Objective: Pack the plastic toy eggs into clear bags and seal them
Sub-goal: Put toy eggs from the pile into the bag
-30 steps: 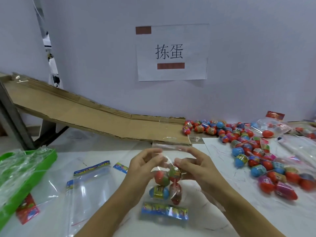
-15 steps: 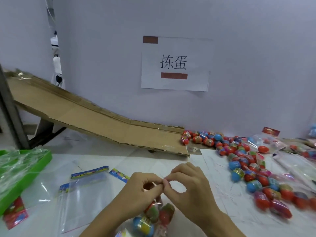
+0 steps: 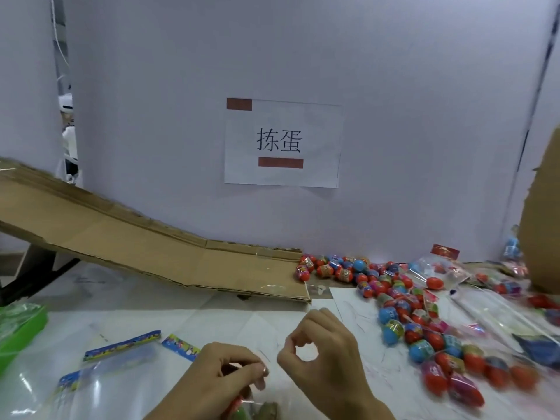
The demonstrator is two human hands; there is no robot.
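— Hands first: what are they doing?

— Both hands sit low in the head view. The left hand (image 3: pixel 233 369) has thumb and fingers curled in a pinch at the mouth of a bag (image 3: pixel 257 403), and the right hand (image 3: pixel 321 356) pinches thumb to forefinger just beside it. The film between them is too faint to see, so whether the right holds the bag's edge I cannot tell for sure. Held so, I judge they are pressing the seal along the top.

— And the eggs?

— A few hang in that bag beneath the left hand, cut off by the frame's edge; I see parts of two, perhaps three. The loose eggs (image 3: pixel 394 301) lie heaped on the desk (image 3: pixel 212 322) to the right, running from the foot of the ramp (image 3: pixel 151 253) towards the near edge, within easy reach. Too many and too blurred to count.

— Spare bags?

— Two flat empties (image 3: pixel 121 374) with coloured headers lie left of the hands, a third header strip beside them. One bag with a red egg (image 3: pixel 436 277) lies behind the heap. One green tray (image 3: pixel 18 328) is at far left, and one paper sign (image 3: pixel 281 144) hangs on the wall.
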